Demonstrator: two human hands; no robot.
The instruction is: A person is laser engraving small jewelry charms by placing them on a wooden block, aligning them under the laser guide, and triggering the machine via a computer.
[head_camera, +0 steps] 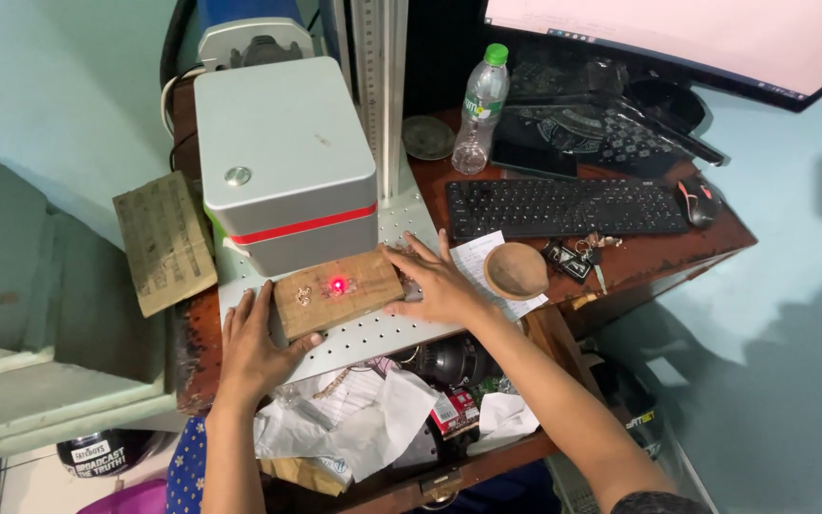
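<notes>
A small wooden block (339,290) lies on a perforated metal plate (373,335) under a grey box-shaped machine head (283,157) with a red stripe. A red light dot glows on the block's top, and a small metal piece rests near the block's left end. My left hand (254,345) presses against the block's left end with the fingers spread. My right hand (435,281) lies flat against the block's right end.
A black keyboard (563,207), a mouse (698,200), a plastic bottle (480,109) and a monitor (687,38) stand at the back right. A wooden bowl (516,269) and keys sit right of my hand. Crumpled paper (373,419) fills an open drawer below. An engraved wooden board (164,243) leans at left.
</notes>
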